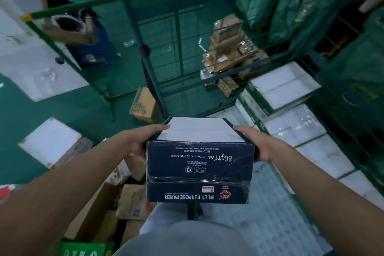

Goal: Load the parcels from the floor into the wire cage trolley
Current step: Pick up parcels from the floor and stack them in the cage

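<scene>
Carry step in hand. Dark paper box [199, 164] held clear of floor, near centre, left hand [135, 143] and right hand [257, 145] clamping its sides, fingers curled round far edges. Next: lift forward into wire cage trolley [187, 48], beside stacked parcels [230, 52].

Paper box [199, 170]: underside hidden, small print on its near face too small to read. Fingers of left hand [143, 141] and right hand [255, 143] hidden behind box sides. Cardboard parcels [230, 52] beyond box blurred behind trolley [178, 27] wires, labels unreadable. Trolley top cut off.
</scene>
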